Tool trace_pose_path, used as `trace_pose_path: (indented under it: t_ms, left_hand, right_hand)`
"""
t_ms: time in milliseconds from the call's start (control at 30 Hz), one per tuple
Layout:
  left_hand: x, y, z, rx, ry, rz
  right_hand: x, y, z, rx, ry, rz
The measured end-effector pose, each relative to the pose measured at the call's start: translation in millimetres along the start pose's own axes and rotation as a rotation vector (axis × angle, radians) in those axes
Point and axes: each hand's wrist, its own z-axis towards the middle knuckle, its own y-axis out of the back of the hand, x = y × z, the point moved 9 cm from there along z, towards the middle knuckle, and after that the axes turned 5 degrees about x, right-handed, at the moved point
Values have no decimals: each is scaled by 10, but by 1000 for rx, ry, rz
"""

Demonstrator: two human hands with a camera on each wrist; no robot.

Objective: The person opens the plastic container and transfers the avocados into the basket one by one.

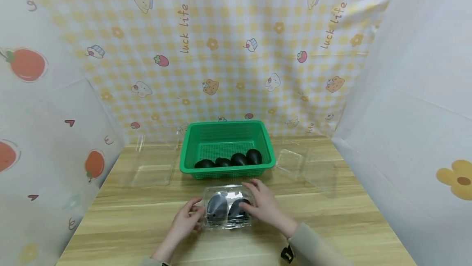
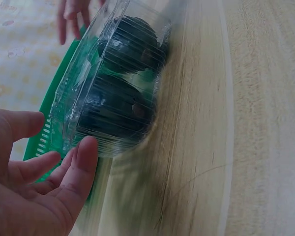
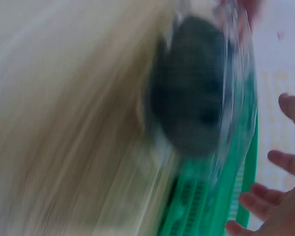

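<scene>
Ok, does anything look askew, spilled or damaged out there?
No spill or damage stands out around the filled clear box. Only the right-hand open container looks askew: it sits at a slant, while the left-hand open container lies squarer to the table.

At twelve o'clock in the head view hangs a yellow-checked cloth (image 1: pixel 228 59) with printed lettering (image 1: pixel 184 28). A fruit-printed sheet (image 1: pixel 48 110) hangs at nine o'clock, a white sheet (image 1: pixel 402 94) with an orange flower (image 1: pixel 457 179) at three; the wood-grained tabletop (image 1: pixel 350 225) spreads toward six.
</scene>
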Motion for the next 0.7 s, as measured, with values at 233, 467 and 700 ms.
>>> trace_pose_path:
  t_ms: [233, 467, 700]
  left_hand:
    - [38, -15, 1, 6, 2, -28]
    - [33, -41, -8, 41, 2, -44]
    - [31, -17, -1, 36, 8, -70]
  right_hand:
    - [529, -403, 13, 189, 246, -240]
    - [596, -656, 107, 283, 264, -301]
    - [617, -662, 210, 253, 283, -321]
